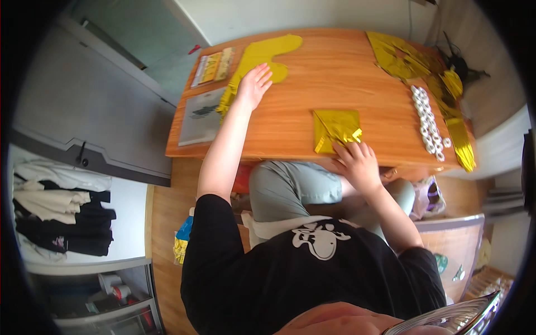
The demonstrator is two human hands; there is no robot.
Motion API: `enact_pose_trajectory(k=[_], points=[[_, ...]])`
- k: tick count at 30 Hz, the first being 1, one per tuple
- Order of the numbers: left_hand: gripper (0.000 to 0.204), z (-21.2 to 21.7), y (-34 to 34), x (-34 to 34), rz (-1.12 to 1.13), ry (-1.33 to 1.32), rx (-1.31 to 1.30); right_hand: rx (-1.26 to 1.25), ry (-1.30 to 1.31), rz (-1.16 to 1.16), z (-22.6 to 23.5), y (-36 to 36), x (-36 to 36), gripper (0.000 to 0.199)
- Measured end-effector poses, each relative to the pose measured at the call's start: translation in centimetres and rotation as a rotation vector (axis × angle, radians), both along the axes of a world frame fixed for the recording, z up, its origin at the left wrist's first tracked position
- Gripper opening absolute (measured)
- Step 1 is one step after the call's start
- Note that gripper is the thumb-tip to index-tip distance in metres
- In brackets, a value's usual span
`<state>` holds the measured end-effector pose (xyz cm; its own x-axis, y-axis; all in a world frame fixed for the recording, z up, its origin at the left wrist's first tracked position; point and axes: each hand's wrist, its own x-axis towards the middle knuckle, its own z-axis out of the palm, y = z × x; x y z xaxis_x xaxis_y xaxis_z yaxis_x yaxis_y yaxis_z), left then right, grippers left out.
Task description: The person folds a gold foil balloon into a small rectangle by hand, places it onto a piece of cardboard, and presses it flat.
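Note:
My left hand (255, 86) is open, palm partly turned up, over a flat gold foil sheet with rounded lobes (282, 49) that looks like an uninflated balloon. Fringed gold strips (225, 102) lie beside that wrist. Close to the table's near edge sits a folded square of gold foil (336, 123), its lower right corner crumpled and shiny. The fingers of my right hand (359, 164) are spread and bent, their tips at the folded foil's near edge; the thumb is partly hidden. No grip on the foil is visible.
A clear plastic sleeve (195, 125) and a flat pack with gold pieces (212, 67) lie at the wooden table's left. On the right are small white rings in rows (426, 120), more gold foil (399, 58) and a trailing gold strip (462, 148). A grey door (95, 84) stands left.

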<state>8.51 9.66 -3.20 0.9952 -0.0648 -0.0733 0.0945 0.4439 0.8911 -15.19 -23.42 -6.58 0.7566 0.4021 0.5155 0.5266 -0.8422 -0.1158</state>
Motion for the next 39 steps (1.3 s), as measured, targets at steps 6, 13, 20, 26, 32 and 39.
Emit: enact_pose_trajectory(k=[6, 13, 20, 26, 32, 39], points=[[0.053, -0.7, 13.6, 6.8, 0.352, -0.264, 1.475, 0.078, -0.051, 0.078, 0.3, -3.3, -2.4, 0.034], [0.055, -0.2, 12.8, 9.7, 0.291, 0.042, 1.890, 0.108, -0.039, -0.016, -1.5, -4.7, -2.4, 0.037], [0.035, 0.3, 15.3, 10.2, 0.250, 0.113, 1.627, 0.140, -0.056, 0.049, -1.3, -5.4, -2.0, 0.037], [0.023, 3.4, 13.6, 7.6, 0.952, -0.721, 1.135, 0.279, -0.063, 0.022, 0.8, -6.7, -3.0, 0.037], [0.035, 10.9, 1.8, -5.8, 0.767, -0.693, 0.235, 0.757, 0.012, -0.165, 1.9, -10.4, -5.2, 0.021], [0.018, 1.0, -9.3, -12.8, 0.434, -0.443, 0.310, 0.868, 0.427, 0.174, 3.7, -22.3, -6.5, 0.013]])
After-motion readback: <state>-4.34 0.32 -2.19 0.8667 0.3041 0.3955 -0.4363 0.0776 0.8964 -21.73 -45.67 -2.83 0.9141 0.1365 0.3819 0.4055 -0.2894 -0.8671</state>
